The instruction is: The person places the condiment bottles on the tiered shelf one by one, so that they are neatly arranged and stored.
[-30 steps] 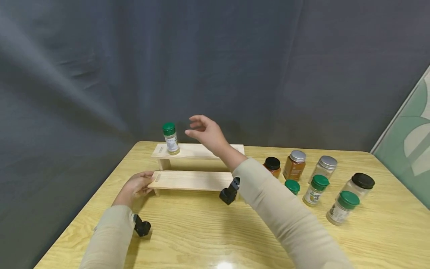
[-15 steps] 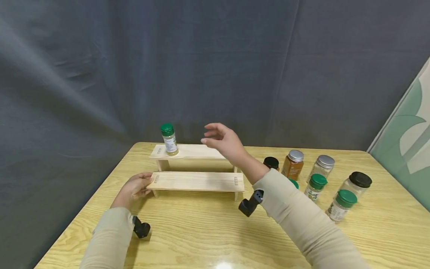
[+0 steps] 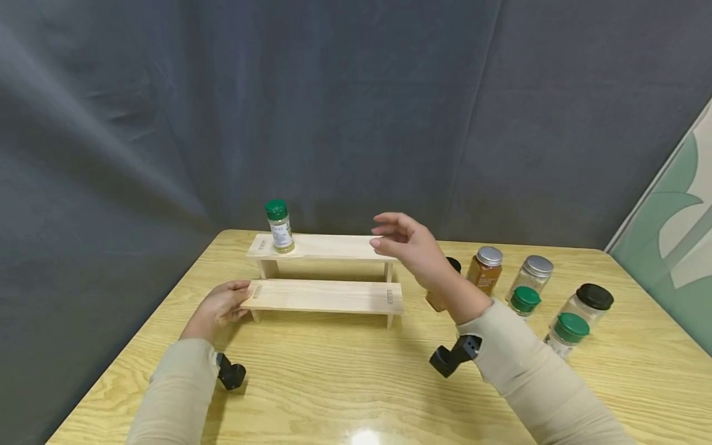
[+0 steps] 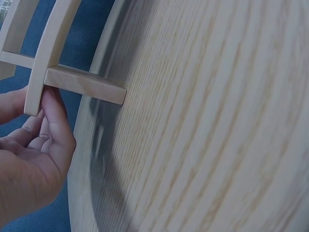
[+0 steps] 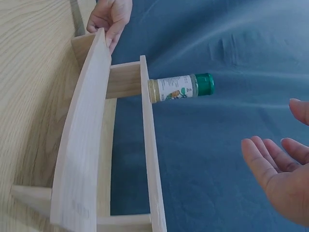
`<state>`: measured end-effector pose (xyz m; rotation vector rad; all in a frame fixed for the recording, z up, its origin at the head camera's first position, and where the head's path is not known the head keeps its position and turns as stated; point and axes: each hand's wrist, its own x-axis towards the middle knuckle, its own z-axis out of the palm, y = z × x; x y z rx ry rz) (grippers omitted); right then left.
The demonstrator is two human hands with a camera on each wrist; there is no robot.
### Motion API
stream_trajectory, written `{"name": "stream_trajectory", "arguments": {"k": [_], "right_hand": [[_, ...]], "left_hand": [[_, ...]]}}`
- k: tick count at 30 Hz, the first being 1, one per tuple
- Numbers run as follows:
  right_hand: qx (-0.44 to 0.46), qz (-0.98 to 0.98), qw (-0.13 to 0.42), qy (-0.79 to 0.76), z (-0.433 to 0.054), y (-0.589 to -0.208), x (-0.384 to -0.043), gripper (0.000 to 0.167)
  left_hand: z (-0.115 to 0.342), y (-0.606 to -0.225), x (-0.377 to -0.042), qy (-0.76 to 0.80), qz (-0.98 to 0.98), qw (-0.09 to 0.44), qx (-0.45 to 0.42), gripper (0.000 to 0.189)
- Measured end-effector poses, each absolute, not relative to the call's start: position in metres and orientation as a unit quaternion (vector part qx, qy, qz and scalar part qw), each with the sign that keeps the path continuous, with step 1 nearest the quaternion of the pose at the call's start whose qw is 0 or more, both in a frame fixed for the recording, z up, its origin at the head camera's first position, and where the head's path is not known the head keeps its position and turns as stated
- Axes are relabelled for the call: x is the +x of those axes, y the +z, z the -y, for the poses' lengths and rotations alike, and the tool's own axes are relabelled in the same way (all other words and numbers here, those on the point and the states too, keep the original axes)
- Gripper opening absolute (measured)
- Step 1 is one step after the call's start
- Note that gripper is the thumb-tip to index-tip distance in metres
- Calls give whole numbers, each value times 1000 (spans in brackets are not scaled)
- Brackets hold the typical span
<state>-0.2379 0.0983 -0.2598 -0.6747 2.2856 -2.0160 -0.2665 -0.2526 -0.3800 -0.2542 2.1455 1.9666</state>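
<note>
My left hand [image 3: 221,307] grips the left end of the lower board of a two-tier wooden shelf [image 3: 325,296]; in the left wrist view the thumb [image 4: 12,104] lies on one face and the fingers on the other. A spice jar [image 3: 281,232] with a green cap stands upright at the left of the upper tier. Above the shelf's right end hovers my right hand [image 3: 417,250], its fingers loosely bent with nothing between them. In the right wrist view that hand [image 5: 285,174] is well apart from the green-capped jar [image 5: 178,88].
Right of the shelf stand several jars: one orange-brown with a silver lid [image 3: 485,272], a clear silver-lidded jar [image 3: 531,275], green-capped jars [image 3: 568,334] and a black-lidded jar [image 3: 591,303]. My right forearm partly hides another dark-lidded jar [image 3: 436,301]. A dark curtain [image 3: 356,123] hangs behind the table.
My right hand has moved rightward, away from the green-capped jar on the upper tier and toward the jars at the right. The left hand keeps its grip on the lower board.
</note>
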Motion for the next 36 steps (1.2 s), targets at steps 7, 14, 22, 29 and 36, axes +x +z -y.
{"name": "stream_trajectory", "arguments": {"k": [7,14,22,29,36], "right_hand": [[-212,-733,-5,-647,-120,-262,-224,43],[-211,-736,-13,-643,-144,-264,-208,40],[-214,-732,-26,-647,-174,-271,-193,33],[-210,-734,-44,-644,-197,-282,-185,33],[-239,-687,-52,-685,-222,-291,-176,36]], "left_hand": [[253,-377,-267,677,-722,113,-87,49],[253,-376,-269,673,-726,112,-88,49],[252,-376,-269,666,-733,109,-86,47],[253,-379,-270,664,-734,106,-95,46],[253,-379,-269,660,-738,106,-94,46]]}}
